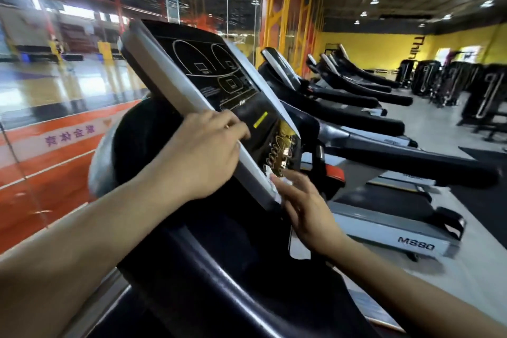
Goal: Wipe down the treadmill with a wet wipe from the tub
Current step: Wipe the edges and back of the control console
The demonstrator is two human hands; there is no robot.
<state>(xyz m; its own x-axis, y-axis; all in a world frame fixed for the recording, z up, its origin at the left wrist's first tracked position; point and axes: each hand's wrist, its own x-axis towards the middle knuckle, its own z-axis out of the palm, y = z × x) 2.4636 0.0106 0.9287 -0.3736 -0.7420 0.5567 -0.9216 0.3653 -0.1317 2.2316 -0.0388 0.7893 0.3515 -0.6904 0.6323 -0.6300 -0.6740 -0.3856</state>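
The right hand (304,203) presses a crumpled white wet wipe (275,186) against the lower corner of the treadmill's console (219,82), with the fingers laid fairly straight over the wipe rather than curled round it, so the wipe sits between the fingertips and the grey edge of the panel. The left hand (208,153) rests higher up on that same grey edge, its fingers bent over the rim and onto the dark face of the console, which it seems to steady; it holds nothing else. The console tilts sharply in the view, and its dark display face and the yellow label near the left fingers show no clear streaks or wet sheen, so how much of it is already wiped cannot be told. Judging from where the wipe is, the work is in its middle: a wipe is already out and in use on the console's lower edge, while the black handrail (208,269) below the hands, the upper part of the panel and the rest of the treadmill probably remain to be done. The tub is not in view. To the right a row of other treadmills (384,222) runs back towards a yellow wall (384,44), and to the left a glass partition (82,63) looks onto an orange court floor.
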